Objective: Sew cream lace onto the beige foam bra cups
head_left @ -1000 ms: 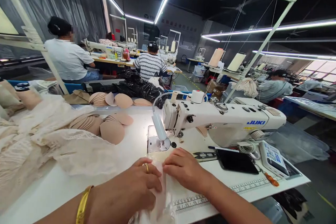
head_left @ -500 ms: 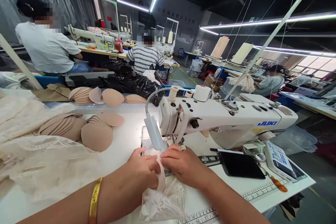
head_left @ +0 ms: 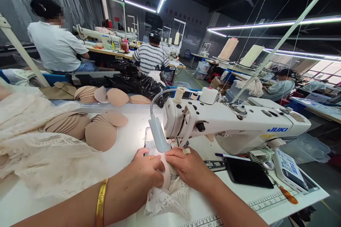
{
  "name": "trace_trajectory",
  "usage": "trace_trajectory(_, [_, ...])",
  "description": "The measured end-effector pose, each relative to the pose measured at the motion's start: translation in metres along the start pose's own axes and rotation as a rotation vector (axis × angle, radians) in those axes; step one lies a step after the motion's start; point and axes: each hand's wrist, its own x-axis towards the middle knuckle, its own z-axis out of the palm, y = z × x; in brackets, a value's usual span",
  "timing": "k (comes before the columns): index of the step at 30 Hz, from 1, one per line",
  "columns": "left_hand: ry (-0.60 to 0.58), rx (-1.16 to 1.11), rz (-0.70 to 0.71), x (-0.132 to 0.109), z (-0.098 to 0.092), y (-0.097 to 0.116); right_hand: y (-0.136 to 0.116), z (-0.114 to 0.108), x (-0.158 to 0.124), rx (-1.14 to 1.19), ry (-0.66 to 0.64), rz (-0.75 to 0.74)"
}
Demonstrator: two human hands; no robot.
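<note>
At the needle end of the white sewing machine (head_left: 239, 124), my left hand (head_left: 146, 173) has its fingers curled on a pale beige pad (head_left: 166, 175), probably a bra cup pad. My right hand (head_left: 188, 168) lies close on the other side, its fingers together and pressing the pad's edge and the cream lace fabric (head_left: 170, 198). This fabric hangs bunched below both hands toward the table's front edge. A tubular lamp (head_left: 157, 134) on a bendy neck lights the spot and hides part of the needle area. The fingertips of both hands are partly hidden.
Stacked beige pads (head_left: 101, 134) and heaped cream lace (head_left: 53, 163) lie on the left. A black phone (head_left: 247, 172), a pen (head_left: 231, 156) and a white control box (head_left: 290, 170) sit right. Behind are a black plastic bag (head_left: 141, 81) and seated people.
The whole view has shifted slightly, so things appear a little farther right. Both hands keep nearly the same place at the machine, and slightly more of the pad shows between them.
</note>
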Motion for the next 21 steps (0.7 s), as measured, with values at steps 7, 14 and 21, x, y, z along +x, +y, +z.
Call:
trace_trajectory(7, [-0.043,0.013,-0.018,-0.007,-0.01,0.004,0.0,0.002,-0.002,0.041,-0.009,0.004])
trace_trajectory(14, [-0.094,0.03,0.001,-0.002,-0.022,-0.002,0.001,0.004,-0.002,0.093,-0.006,0.016])
trace_trajectory(21, [-0.173,0.031,0.027,0.009,-0.037,-0.013,0.003,0.005,-0.003,0.037,-0.019,0.011])
